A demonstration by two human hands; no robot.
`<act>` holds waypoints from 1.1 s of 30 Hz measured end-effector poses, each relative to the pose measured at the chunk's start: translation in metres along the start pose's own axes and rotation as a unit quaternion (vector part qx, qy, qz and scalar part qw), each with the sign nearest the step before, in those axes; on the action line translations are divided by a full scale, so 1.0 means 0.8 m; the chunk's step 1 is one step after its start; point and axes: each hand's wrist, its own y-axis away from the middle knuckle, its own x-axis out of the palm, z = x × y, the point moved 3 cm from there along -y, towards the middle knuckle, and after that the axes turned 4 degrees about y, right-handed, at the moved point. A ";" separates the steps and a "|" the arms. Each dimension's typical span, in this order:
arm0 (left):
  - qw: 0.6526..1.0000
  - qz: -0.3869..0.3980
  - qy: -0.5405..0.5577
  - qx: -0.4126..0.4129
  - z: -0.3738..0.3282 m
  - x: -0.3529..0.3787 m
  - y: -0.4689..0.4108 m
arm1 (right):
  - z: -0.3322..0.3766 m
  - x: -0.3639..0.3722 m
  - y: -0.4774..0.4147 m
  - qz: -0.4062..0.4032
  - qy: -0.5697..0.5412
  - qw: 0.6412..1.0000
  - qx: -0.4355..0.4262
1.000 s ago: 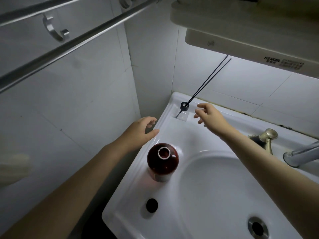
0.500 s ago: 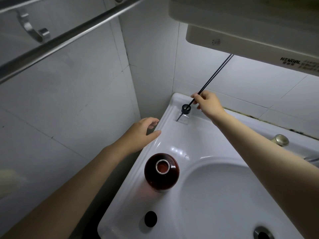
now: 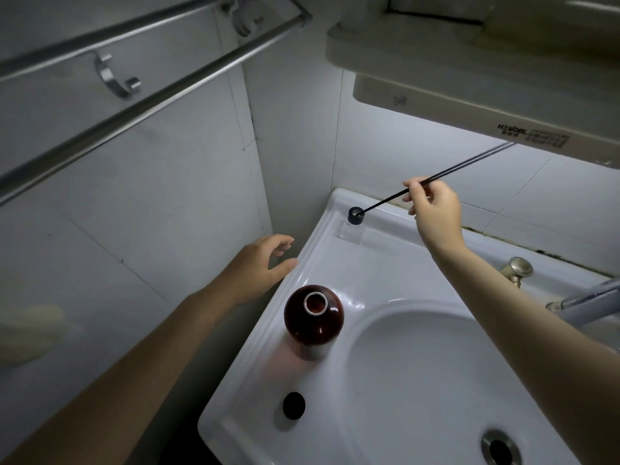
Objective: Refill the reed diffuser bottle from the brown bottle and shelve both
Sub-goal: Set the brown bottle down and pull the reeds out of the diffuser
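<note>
A small clear reed diffuser bottle [image 3: 351,231] with a black collar stands at the sink's back left corner. Thin black reeds [image 3: 469,164] slant up to the right from its neck. My right hand [image 3: 432,209] pinches the reeds a little above the collar. The brown bottle [image 3: 313,322] stands uncapped on the sink's left ledge, nearer me. Its black cap [image 3: 294,405] lies on the ledge in front of it. My left hand [image 3: 258,268] hovers with fingers apart at the sink's left edge, between the two bottles, touching neither.
The white sink [image 3: 419,380] has a drain [image 3: 500,449] at the lower right and a brass tap knob [image 3: 518,268] with a spout [image 3: 590,298] on the right. A cabinet [image 3: 469,95] hangs overhead. Metal towel rails [image 3: 134,109] run along the left wall.
My right hand reached the reeds, pinched them, and has tilted them lower to the right. My left hand has barely moved.
</note>
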 end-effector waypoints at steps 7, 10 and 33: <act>0.999 -0.039 -0.018 0.025 -0.010 -0.009 0.050 | 0.002 -0.037 0.061 0.019 -0.018 1.000 0.012; 0.998 -0.049 -0.025 0.037 -0.014 -0.006 0.071 | -0.007 -0.038 0.097 0.056 -0.030 0.997 0.043; 0.998 -0.005 0.005 0.063 -0.026 0.051 0.173 | -0.033 -0.023 0.266 0.228 -0.060 0.962 0.134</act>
